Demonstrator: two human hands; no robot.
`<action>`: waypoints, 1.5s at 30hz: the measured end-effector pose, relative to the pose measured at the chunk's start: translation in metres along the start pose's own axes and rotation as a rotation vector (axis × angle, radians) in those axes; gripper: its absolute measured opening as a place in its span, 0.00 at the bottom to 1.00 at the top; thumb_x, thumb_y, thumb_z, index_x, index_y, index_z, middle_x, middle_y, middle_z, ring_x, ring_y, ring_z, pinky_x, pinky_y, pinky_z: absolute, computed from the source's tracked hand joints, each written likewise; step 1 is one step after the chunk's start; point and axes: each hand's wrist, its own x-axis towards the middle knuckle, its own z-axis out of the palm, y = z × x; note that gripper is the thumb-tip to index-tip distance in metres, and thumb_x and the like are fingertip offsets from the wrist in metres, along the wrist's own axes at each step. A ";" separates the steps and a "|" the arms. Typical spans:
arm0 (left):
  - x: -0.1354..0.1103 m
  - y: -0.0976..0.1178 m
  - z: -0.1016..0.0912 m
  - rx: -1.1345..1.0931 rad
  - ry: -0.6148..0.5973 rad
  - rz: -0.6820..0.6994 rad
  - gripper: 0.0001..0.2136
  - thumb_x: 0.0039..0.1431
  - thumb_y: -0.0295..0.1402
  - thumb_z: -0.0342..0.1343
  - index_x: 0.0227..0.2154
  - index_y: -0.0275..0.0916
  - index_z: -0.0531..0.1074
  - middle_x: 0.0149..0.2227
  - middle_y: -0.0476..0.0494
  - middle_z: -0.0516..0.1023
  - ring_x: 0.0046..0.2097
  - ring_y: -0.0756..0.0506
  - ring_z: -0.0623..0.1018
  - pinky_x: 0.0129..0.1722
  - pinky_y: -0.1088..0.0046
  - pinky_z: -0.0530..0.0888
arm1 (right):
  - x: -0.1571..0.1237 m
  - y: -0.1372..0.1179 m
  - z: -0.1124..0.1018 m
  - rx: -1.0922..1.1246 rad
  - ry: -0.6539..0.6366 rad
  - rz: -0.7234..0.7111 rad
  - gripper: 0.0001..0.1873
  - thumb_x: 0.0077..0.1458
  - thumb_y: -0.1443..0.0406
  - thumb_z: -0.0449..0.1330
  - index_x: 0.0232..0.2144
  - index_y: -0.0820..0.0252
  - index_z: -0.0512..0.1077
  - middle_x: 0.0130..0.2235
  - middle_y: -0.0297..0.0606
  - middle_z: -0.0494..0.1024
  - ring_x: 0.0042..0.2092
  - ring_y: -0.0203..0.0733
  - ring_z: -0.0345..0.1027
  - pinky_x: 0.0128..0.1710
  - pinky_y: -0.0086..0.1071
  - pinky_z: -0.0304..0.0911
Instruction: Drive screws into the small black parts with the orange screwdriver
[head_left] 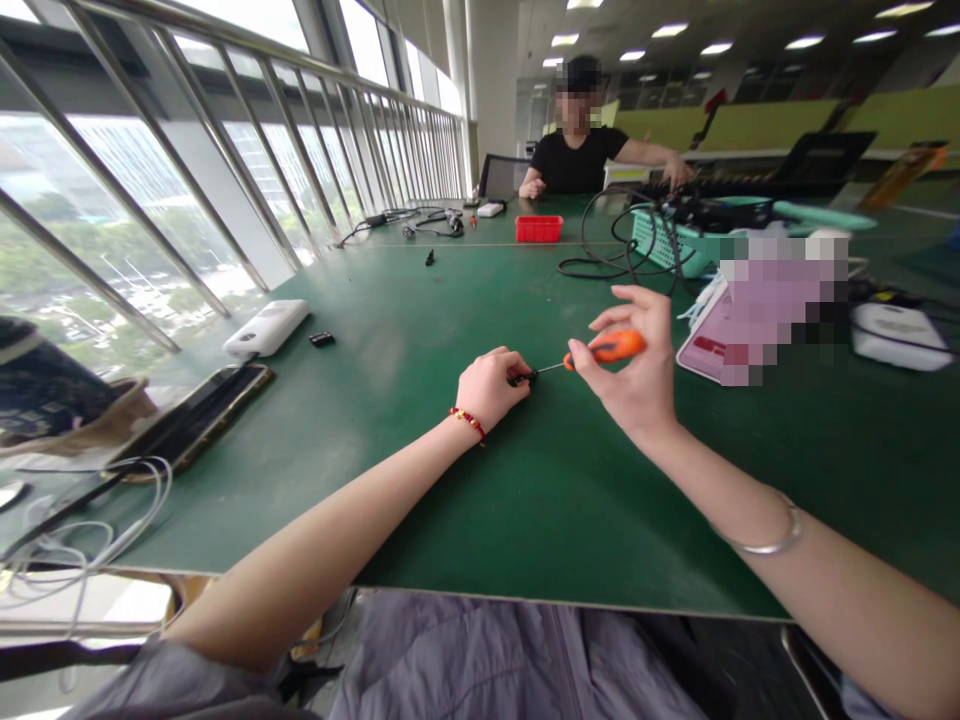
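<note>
Far L on the green table (352,420): dark phone (191,415) lying flat, w/ a white block (268,327) just beyond its far end & a black piece (322,339) to the R of that, near it. Farther back, approx. mid-L, another tiny black item (430,258) lies on its own. Then the L hand (491,388), red & gold bracelet at the wrist, low over the tabletop: thumb & fingers pinched narrow on a small black part (523,378), most of it hidden by the grip. Orange/black screwdriver (619,346) comes in from the R, its shaft pointing L, tip at the part; can't tell if it's seated, too small. Red tray (539,229) sits well behind, w/ a person (574,160) in a black tee seated at the far side. R hand (637,390) has the handle b/w thumb & fingers, a couple of other fingers raised & spread; silver bangle on forearm. Beyond it to the R: teal basket (651,240) w/ black cables, then a pink item (705,350), partly blurred out, & a white device (900,337) near the R edge.
</note>
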 end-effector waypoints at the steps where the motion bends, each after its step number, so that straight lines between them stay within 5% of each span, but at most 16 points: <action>1: 0.000 0.000 0.000 0.001 0.000 -0.001 0.06 0.47 0.29 0.55 0.28 0.41 0.75 0.34 0.49 0.76 0.35 0.48 0.75 0.33 0.75 0.70 | -0.001 -0.002 0.000 -0.029 -0.008 0.027 0.27 0.43 0.61 0.63 0.46 0.58 0.61 0.28 0.31 0.68 0.28 0.37 0.65 0.32 0.33 0.63; 4: 0.000 0.001 -0.001 0.007 0.000 -0.004 0.06 0.47 0.29 0.55 0.28 0.41 0.76 0.33 0.49 0.76 0.35 0.48 0.75 0.33 0.75 0.70 | -0.002 -0.006 -0.002 -0.085 -0.054 0.109 0.16 0.46 0.58 0.62 0.37 0.57 0.66 0.20 0.26 0.64 0.22 0.34 0.62 0.27 0.30 0.59; 7: 0.000 0.001 -0.001 0.004 0.001 -0.002 0.06 0.47 0.29 0.55 0.29 0.41 0.76 0.33 0.49 0.76 0.35 0.48 0.75 0.33 0.75 0.70 | -0.003 -0.006 -0.002 -0.038 -0.096 0.126 0.10 0.48 0.59 0.59 0.33 0.57 0.66 0.24 0.28 0.69 0.22 0.32 0.63 0.25 0.28 0.58; 13: 0.001 -0.002 0.001 -0.019 0.010 0.010 0.07 0.46 0.28 0.55 0.29 0.41 0.76 0.33 0.50 0.76 0.35 0.48 0.75 0.33 0.75 0.70 | 0.000 0.001 0.000 0.004 -0.002 -0.069 0.25 0.43 0.62 0.61 0.45 0.58 0.60 0.39 0.40 0.71 0.35 0.39 0.68 0.35 0.34 0.64; 19: 0.001 -0.002 0.001 -0.018 0.002 0.010 0.06 0.47 0.28 0.55 0.29 0.40 0.76 0.33 0.49 0.76 0.35 0.48 0.75 0.33 0.75 0.70 | 0.000 -0.006 -0.003 -0.103 -0.062 0.117 0.15 0.47 0.56 0.60 0.35 0.57 0.65 0.20 0.27 0.65 0.23 0.34 0.63 0.28 0.30 0.59; 23: 0.001 -0.002 0.000 -0.023 0.004 0.019 0.07 0.47 0.28 0.55 0.29 0.40 0.76 0.33 0.49 0.76 0.35 0.48 0.75 0.33 0.75 0.70 | -0.002 -0.007 -0.002 -0.035 -0.106 0.086 0.09 0.51 0.59 0.57 0.33 0.57 0.65 0.23 0.28 0.67 0.23 0.32 0.62 0.26 0.28 0.59; 29: 0.000 0.000 -0.002 -0.017 -0.009 0.004 0.06 0.47 0.28 0.55 0.29 0.41 0.76 0.34 0.50 0.76 0.35 0.48 0.76 0.33 0.75 0.70 | -0.002 0.000 0.000 -0.038 -0.015 -0.032 0.26 0.45 0.61 0.61 0.47 0.58 0.60 0.33 0.35 0.69 0.31 0.38 0.66 0.31 0.33 0.63; 33: 0.000 -0.001 -0.001 -0.015 -0.006 0.013 0.06 0.48 0.28 0.55 0.29 0.41 0.76 0.33 0.50 0.76 0.35 0.48 0.76 0.33 0.75 0.70 | -0.002 -0.005 -0.002 -0.081 -0.062 0.072 0.13 0.47 0.59 0.60 0.36 0.57 0.66 0.19 0.26 0.64 0.22 0.34 0.61 0.28 0.30 0.59; 37: 0.001 -0.001 0.000 -0.002 -0.002 0.016 0.06 0.49 0.29 0.55 0.30 0.41 0.76 0.34 0.49 0.76 0.36 0.48 0.76 0.33 0.75 0.70 | -0.002 -0.006 -0.002 -0.043 -0.130 0.088 0.05 0.50 0.62 0.58 0.29 0.57 0.67 0.17 0.26 0.64 0.19 0.31 0.59 0.25 0.28 0.57; 42: 0.001 -0.002 0.000 0.007 -0.007 0.018 0.07 0.49 0.29 0.55 0.31 0.42 0.76 0.35 0.49 0.76 0.36 0.48 0.76 0.33 0.75 0.70 | -0.001 0.001 0.001 0.078 -0.012 -0.032 0.26 0.45 0.63 0.61 0.48 0.56 0.59 0.35 0.36 0.68 0.31 0.37 0.65 0.27 0.31 0.63; 45: 0.001 -0.002 -0.001 0.003 -0.011 0.013 0.07 0.50 0.29 0.55 0.31 0.42 0.76 0.35 0.49 0.76 0.36 0.48 0.76 0.33 0.75 0.70 | 0.000 0.004 0.002 0.088 0.039 -0.008 0.32 0.44 0.60 0.63 0.50 0.54 0.55 0.37 0.38 0.67 0.34 0.38 0.65 0.25 0.30 0.63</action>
